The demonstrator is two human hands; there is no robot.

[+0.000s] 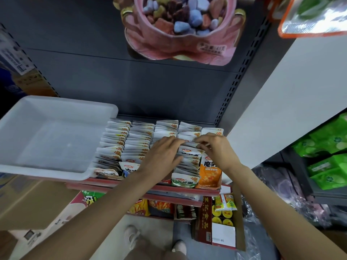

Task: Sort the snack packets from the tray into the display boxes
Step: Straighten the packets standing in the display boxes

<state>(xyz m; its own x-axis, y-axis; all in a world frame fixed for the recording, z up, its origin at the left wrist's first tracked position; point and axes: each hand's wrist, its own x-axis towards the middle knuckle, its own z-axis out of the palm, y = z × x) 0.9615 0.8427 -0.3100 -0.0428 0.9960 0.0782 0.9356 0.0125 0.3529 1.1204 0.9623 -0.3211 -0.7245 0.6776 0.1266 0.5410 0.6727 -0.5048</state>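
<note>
1. One dark shelf unit [169, 81] fills the upper view; its back panel rises behind the goods and a slotted upright runs down its right side.
2. One white tray [16, 139] sits at the left end of the shelf, its right rim lying over the leftmost row of packets. No packets show inside it.
3. Several display boxes [208, 185] stand side by side on the shelf to the right of the tray, each packed with upright snack packets [137, 145] in rows running front to back. The box at the far right has an orange front.
4. A pink pouch [180, 30] printed with coloured lumps hangs above, and a silver and orange bag [315, 17] hangs at the top right.
5. A brown carton [33, 201] stands below the tray on the left.
6. An open box [221, 222] on the floor at the lower right holds yellow tins and a yellow sachet.
7. Green packs [330, 147] sit on the neighbouring shelves at the right.
8. The left hand [161, 156] lies flat across the packet rows, its fingers straight and pressing on the packet tops.
9. The right hand [214, 147] is just beside it, fingertips nearly meeting the left's; its fingers curl and pinch the top edge of one packet [189, 143] standing in the second row from the right.
</note>
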